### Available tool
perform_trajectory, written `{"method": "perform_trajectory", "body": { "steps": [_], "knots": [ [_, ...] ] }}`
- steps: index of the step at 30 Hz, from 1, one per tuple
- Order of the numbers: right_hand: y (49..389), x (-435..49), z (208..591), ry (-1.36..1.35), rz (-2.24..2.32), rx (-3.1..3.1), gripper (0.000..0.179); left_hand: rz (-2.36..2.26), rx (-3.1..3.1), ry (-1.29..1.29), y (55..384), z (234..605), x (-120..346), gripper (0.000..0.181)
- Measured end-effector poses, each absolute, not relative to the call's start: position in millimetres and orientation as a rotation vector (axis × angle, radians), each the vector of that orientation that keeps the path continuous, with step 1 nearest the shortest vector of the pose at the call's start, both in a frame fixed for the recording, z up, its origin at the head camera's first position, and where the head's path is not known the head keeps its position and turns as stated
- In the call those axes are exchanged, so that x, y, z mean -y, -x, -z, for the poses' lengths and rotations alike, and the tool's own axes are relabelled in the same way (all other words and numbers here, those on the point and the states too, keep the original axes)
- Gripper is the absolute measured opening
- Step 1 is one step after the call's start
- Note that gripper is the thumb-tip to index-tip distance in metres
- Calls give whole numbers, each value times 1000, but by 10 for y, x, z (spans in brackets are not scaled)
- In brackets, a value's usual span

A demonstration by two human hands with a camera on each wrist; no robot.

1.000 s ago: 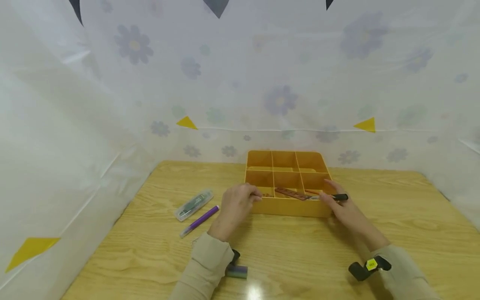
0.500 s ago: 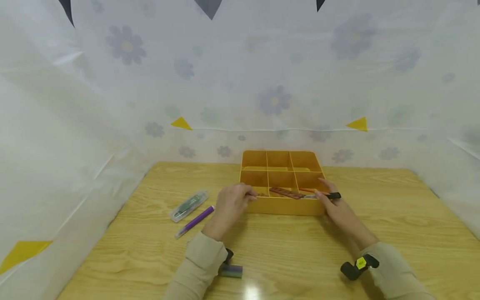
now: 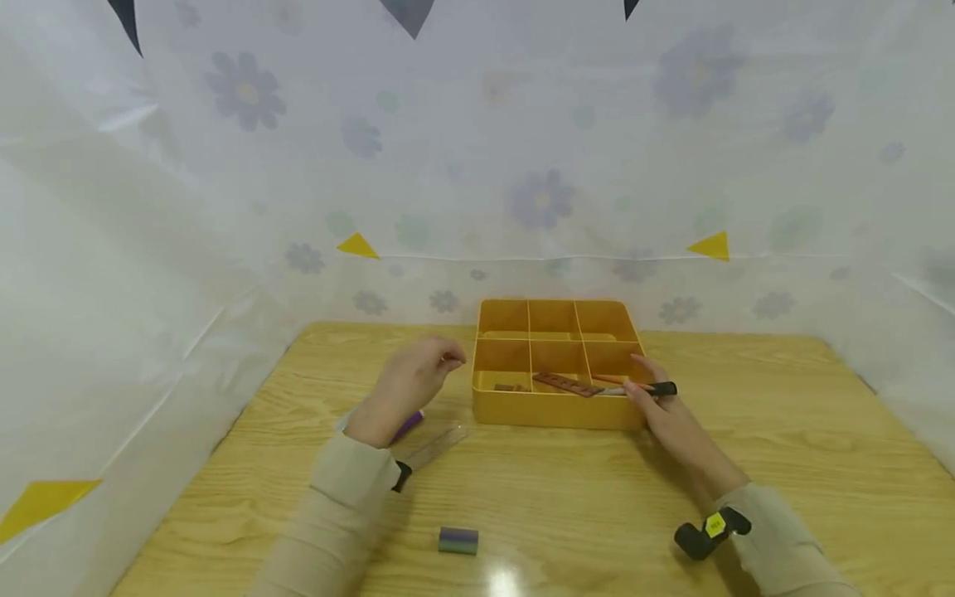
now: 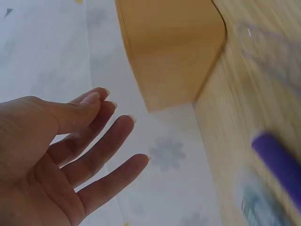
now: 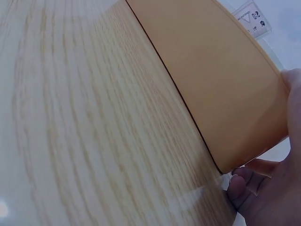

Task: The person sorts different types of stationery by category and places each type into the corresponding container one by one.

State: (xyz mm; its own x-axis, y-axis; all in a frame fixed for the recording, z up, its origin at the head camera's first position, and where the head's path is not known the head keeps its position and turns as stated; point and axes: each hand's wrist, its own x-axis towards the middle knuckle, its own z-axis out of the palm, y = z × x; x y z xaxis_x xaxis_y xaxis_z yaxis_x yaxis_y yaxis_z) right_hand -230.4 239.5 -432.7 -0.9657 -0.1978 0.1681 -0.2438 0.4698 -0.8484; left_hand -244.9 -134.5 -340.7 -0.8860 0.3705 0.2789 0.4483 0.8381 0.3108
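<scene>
Organizer box [image 3: 555, 410], orange-yellow, opaque, six-compartment

No wording could be read. Beyond the rim of the orange box [image 3: 559, 410], a clear piece [image 5: 254, 20] bore small, undeciphered dark print. Right-front of the box, characters on the yellow label [image 3: 715, 525] of a black wrist device [image 3: 694, 543] were illegible.

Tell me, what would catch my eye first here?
Probably the orange six-compartment box, bright on the wooden table, with the right hand holding its right side. Next, the left hand, in the air left of the box, and the purple-and-green cylinder lying closer to the camera.
</scene>
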Motion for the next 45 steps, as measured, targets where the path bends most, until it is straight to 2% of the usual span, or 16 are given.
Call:
{"method": "perform_trajectory", "body": {
  "steps": [9,18,30,35,45],
  "knots": [
    [2291,-2400,4335,-382,-1553,2653,63,499,2987,479,2479,3421,1882,16],
    [2283,-2342,4359,-380,-1599,2636,64,230,3318,268,2406,3556,2305,36],
    [2256,-2340,4345,-333,-1550,2655,63,362,3339,234,2306,3657,2375,49],
    [2266,-2318,4362,-310,-1524,2672,64,338,3282,267,2363,3738,2422,48],
    [2260,-2260,4372,-323,-1518,2665,63,533,3184,286,2504,3739,2409,56]
  ]
}}
